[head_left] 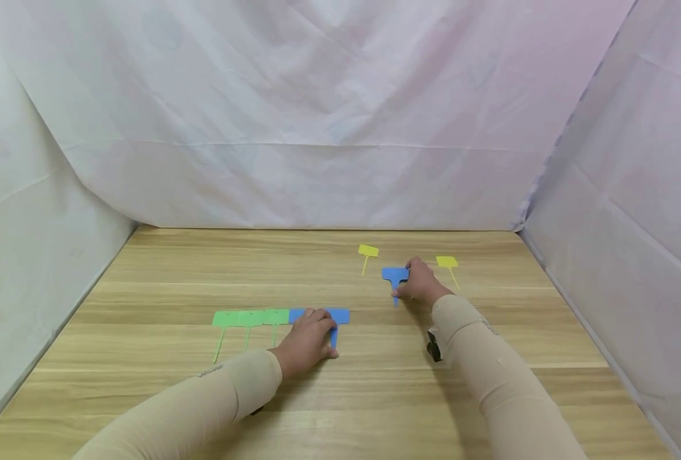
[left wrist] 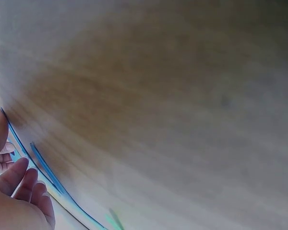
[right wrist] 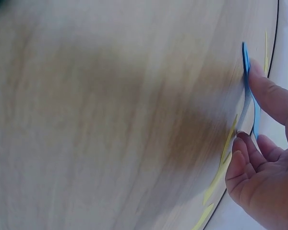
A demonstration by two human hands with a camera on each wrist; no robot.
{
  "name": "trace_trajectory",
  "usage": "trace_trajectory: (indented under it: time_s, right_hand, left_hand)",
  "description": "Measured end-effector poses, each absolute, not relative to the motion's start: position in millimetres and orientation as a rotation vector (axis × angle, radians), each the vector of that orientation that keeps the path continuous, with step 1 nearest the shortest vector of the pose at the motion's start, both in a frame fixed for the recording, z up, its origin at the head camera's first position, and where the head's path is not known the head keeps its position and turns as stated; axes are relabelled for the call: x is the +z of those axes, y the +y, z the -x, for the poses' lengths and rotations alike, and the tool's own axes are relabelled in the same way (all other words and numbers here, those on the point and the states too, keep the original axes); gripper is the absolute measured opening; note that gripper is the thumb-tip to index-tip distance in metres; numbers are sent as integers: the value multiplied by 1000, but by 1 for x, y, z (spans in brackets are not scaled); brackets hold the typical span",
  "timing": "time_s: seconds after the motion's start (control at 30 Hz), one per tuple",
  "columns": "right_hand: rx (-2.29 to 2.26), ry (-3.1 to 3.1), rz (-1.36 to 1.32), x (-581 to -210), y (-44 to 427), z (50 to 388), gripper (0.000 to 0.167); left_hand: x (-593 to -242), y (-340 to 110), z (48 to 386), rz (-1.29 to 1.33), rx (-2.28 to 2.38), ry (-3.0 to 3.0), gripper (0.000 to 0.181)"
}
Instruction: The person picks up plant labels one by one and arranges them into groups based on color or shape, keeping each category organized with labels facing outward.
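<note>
The loose blue tag lay ahead and to the right of the row of tags, at or just off the counter (could not tell which), pinched in my right hand, thumb at its stem, bent fingers by its head. My left hand, likewise part-closed, held the row's end blue tag between thumb and fingers. Step in hand, as judged: extending the row; next move probably called for bringing the loose tag flush to that end, a yellow tag lying apart on either side.
</note>
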State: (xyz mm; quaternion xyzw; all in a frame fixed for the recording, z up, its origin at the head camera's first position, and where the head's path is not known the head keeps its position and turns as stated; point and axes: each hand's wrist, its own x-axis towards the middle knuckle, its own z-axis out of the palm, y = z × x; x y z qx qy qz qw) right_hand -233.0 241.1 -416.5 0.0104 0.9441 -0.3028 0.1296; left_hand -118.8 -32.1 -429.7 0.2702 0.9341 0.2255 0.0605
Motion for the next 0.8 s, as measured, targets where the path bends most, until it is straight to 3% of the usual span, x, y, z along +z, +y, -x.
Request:
trace_trajectory:
  time_s: [0.8]
  right_hand:
    - [-1104,2652,-184,-423,240,236,83]
  left_hand:
    - [-429,-30,120,-853,662,2835,47]
